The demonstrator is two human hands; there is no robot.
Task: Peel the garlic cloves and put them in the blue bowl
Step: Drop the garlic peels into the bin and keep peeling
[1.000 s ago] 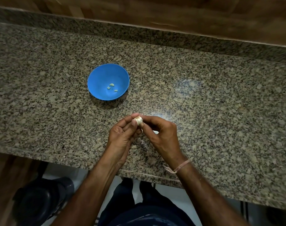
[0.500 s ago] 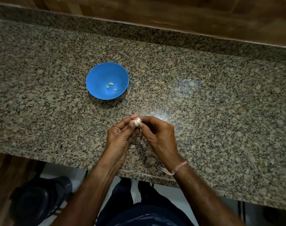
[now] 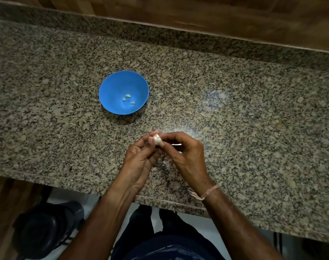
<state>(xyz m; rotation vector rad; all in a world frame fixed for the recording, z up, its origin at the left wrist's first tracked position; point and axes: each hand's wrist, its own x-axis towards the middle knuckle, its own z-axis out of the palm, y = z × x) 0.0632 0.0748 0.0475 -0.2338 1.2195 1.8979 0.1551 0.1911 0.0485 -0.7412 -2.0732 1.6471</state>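
A small whitish garlic clove is pinched between the fingertips of both hands above the granite counter. My left hand holds it from the left with thumb and fingers curled round it. My right hand pinches it from the right; a thread band circles that wrist. The blue bowl stands on the counter up and to the left of the hands, apart from them. Three small peeled cloves lie in its bottom.
The speckled granite counter runs left to right, its front edge just below my wrists. A wooden wall rises behind it. A dark round bin stands on the floor at the lower left.
Both hands stay together on the clove and have barely shifted. The right fingers have turned slightly on the clove. The bowl has not moved.
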